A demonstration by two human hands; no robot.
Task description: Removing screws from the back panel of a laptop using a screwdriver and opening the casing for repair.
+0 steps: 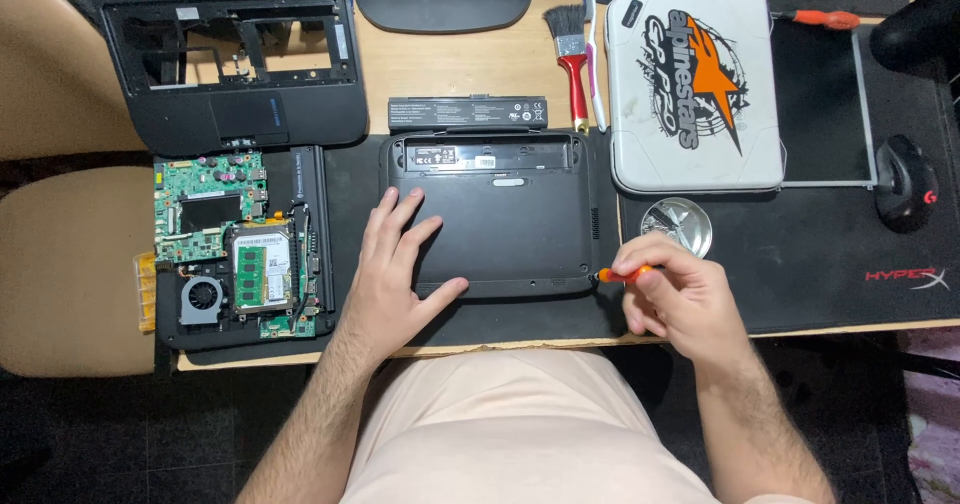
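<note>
Our lap: pale shorts fill the bottom of the view, nearest the camera, below the desk edge (560,344).
Left hand (395,274): we rest it flat, fingers spread, on the underside of the black laptop (510,219), holding nothing, only pressing down on the left part of the shell.
Right hand (675,294): we have it curled tightly round an orange-handled screwdriver (625,275), whose tip meets the laptop's near right corner.
Laptop: it lies upside down on a dark mat (800,254), centred before us, its battery bay open at the far edge.
Battery (468,113): a long black bar, just beyond the laptop.
Metal dish (677,224): round, just beyond our right hand.
Opened machine (240,249): to our left, green circuit board and fan exposed.
Black palmrest frame (235,59): further off, beyond that machine.
Brush (572,54): red handle, beside a white case (695,89).
Mouse (905,184): far right.
</note>
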